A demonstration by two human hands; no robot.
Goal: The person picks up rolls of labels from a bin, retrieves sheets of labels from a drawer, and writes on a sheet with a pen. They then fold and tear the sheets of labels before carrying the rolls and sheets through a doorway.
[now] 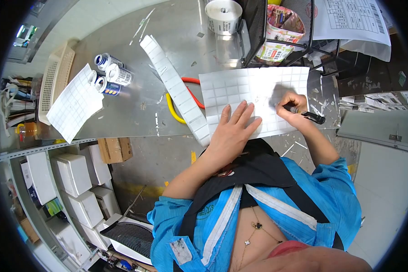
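left hand (231, 131) flat on label sheet (258, 97) | right hand (292, 106) gripping black pen (306, 114) | writing unreadable

bottles (109, 75) lying left | label roll (223, 16) | mesh organizer (281, 31) | basket (55, 80)

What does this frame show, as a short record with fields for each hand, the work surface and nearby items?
left hand: flat, palm down on the label sheet
right hand: grips a black pen, tip on the sheet
surface: metal table
nearby: second label sheet; three small bottles lying down; label strip; label roll; wire basket
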